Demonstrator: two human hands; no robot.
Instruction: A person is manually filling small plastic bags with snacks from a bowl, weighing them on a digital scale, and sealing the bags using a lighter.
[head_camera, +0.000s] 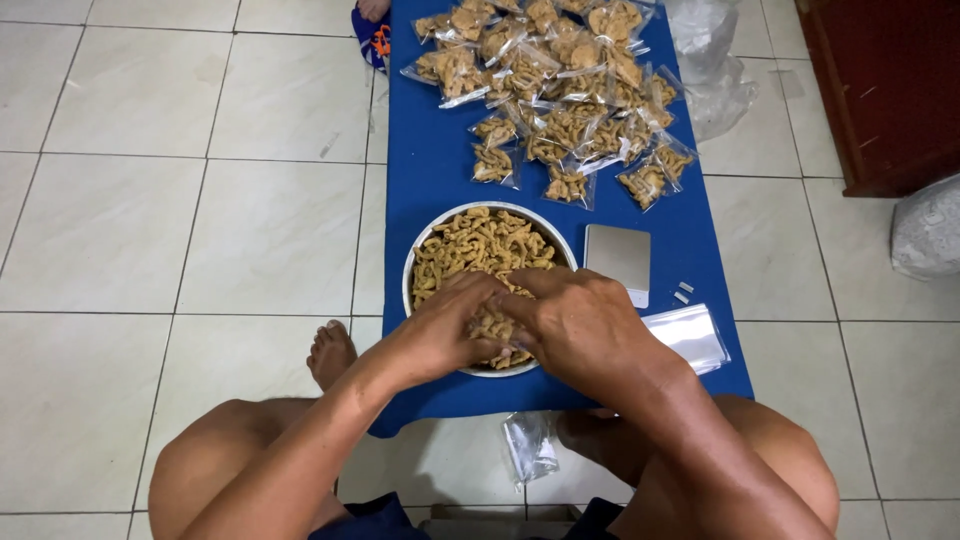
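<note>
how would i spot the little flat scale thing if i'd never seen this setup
Start at the blue table running down the tiled floor. Just right of the round metal bowl of fried snacks, beyond the right hand, lies the flat square grey scale. Unlike the snack bags and empty clear bags nearby, it is opaque, rigid and bare.
</note>
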